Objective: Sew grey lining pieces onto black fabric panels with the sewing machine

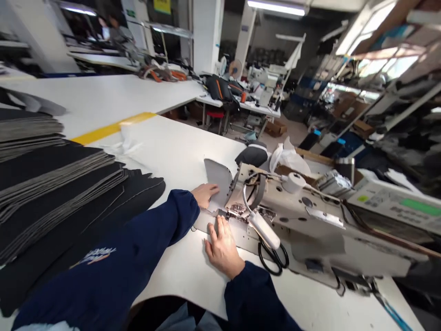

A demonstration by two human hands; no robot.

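Observation:
A grey fabric piece (220, 177) lies at the left end of the sewing machine (292, 197), partly under its head. My left hand (205, 194) rests on the near left edge of this piece, fingers stretched toward the machine. Nearer to me, my right hand (223, 246) lies with its fingers spread, fingertips on a small dark piece (221, 213) just left of the needle area. Neither hand is wrapped round anything. The needle itself cannot be made out. A white lamp (264, 230) hangs over the machine bed, right of my right hand.
Stacks of dark fabric pieces (51, 184) cover the table's left side. Black-handled scissors (274, 259) lie beside the machine bed. A dark rounded item (253, 154) and white crumpled material (289, 158) sit behind the machine. A control panel (399, 202) stands at right. A person (120, 37) is far back left.

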